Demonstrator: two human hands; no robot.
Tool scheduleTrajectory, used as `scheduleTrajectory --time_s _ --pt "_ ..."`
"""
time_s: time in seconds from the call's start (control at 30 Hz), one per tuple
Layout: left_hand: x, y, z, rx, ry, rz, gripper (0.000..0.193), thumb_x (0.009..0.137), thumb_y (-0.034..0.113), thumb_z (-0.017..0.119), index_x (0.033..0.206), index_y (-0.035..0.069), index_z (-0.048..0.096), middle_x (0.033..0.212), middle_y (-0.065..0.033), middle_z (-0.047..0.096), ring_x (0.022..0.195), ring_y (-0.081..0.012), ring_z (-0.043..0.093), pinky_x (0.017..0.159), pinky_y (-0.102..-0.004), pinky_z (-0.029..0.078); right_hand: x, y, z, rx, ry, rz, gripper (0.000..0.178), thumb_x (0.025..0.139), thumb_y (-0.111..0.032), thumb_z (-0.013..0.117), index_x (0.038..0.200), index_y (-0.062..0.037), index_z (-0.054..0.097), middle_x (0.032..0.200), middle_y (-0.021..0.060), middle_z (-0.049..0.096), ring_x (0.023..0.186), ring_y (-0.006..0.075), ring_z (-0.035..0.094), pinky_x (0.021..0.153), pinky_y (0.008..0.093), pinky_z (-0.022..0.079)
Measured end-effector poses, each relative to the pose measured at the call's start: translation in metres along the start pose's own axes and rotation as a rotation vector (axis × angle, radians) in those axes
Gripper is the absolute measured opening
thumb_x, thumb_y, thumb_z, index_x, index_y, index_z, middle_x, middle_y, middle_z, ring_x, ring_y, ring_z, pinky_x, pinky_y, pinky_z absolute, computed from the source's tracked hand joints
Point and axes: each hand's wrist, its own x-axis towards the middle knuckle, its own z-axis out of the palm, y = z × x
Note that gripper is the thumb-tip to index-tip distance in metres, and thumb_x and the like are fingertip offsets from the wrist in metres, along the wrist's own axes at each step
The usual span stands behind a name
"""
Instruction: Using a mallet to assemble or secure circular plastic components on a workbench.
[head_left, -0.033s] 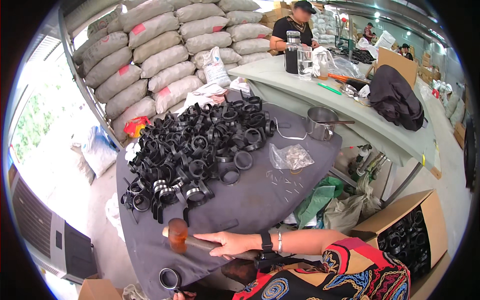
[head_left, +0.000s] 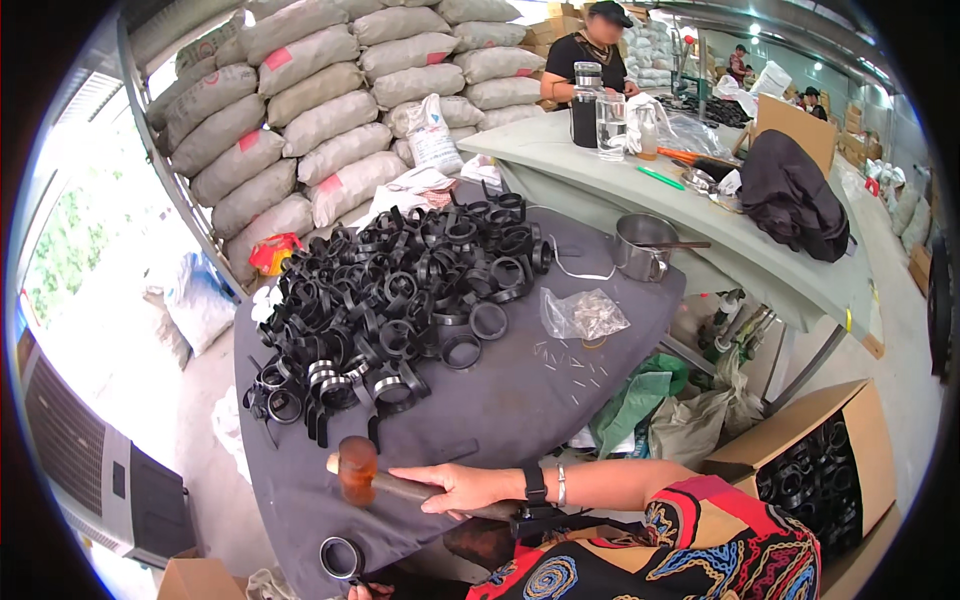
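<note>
Holding the amber-headed mallet (head_left: 358,470) left of lower centre in the frame, your right hand (head_left: 465,488) is clamped on it, index finger extended; at the bottom edge your left hand (head_left: 365,592) is mostly cut off beside a black ring fitting (head_left: 342,577), its grip impossible to tell, and a heap of similar fittings (head_left: 400,290) covers centre left

Amber mallet head (head_left: 357,470), black ring pile (head_left: 400,290), purple-grey cloth (head_left: 510,405), shirt (head_left: 655,560) patterned red, black, blue

Grey table (head_left: 510,415) with black rings (head_left: 400,290), bag (head_left: 590,314), mug (head_left: 632,260)
</note>
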Motion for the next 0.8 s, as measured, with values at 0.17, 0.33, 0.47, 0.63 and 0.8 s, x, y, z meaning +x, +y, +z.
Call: scheduleTrajectory --time_s 0.17,0.33,0.47,0.63,0.8 --pt "-0.002 0.007 0.004 -0.015 0.044 -0.059 0.035 0.086 0.016 0.065 0.116 -0.001 0.06 0.115 -0.0238 0.061 0.109 -0.0384 0.055 0.094 -0.0416 0.045 0.001 0.001 -0.001 -0.006 -0.029 0.014 0.075 0.09 -0.005 0.053 0.152 -0.0232 0.015 0.082 0.001 0.056 0.056 0.0072 0.052 0.055 0.0243 0.049" --pt "-0.003 -0.002 0.003 -0.047 0.021 -0.078 0.036 0.087 0.019 0.064 0.118 0.001 0.06 0.117 -0.0232 0.06 0.111 -0.0385 0.055 0.095 -0.0401 0.045 -0.002 -0.003 0.001 -0.004 -0.028 0.01 0.075 0.091 -0.005 0.053 0.152 -0.0239 0.014 0.081 0.0019 0.056 0.055 0.0076 0.052 0.054 0.0241 0.049" --pt "0.0 0.013 0.006 -0.005 -0.004 -0.108 0.037 0.087 0.019 0.064 0.118 0.001 0.059 0.117 -0.0233 0.06 0.11 -0.0386 0.055 0.094 -0.0405 0.045 -0.005 0.001 -0.005 -0.001 0.004 -0.018 0.076 0.089 -0.006 0.052 0.152 -0.024 0.013 0.08 0.0036 0.053 0.052 0.0096 0.054 0.049 0.0259 0.05" --pt "-0.005 0.025 -0.002 0.041 0.003 -0.057 0.027 0.087 0.014 0.06 0.112 0.003 0.062 0.11 -0.0198 0.062 0.104 -0.0366 0.057 0.09 -0.0421 0.046 0.003 -0.001 -0.001 -0.004 -0.053 -0.004 0.074 0.091 -0.007 0.054 0.152 -0.0212 0.015 0.084 0.0005 0.057 0.056 0.0066 0.051 0.056 0.0246 0.049" --pt "-0.001 0.013 0.012 -0.556 0.037 -0.228 0.018 0.093 0.018 0.052 0.09 0.004 0.062 0.083 -0.0049 0.061 0.078 -0.0147 0.058 0.07 -0.0283 0.045 0.007 -0.009 0.011 0.023 0.003 0.069 0.066 0.087 -0.01 0.064 0.146 -0.013 0.034 0.112 -0.0004 0.056 0.065 0.0039 0.051 0.056 0.0219 0.047"
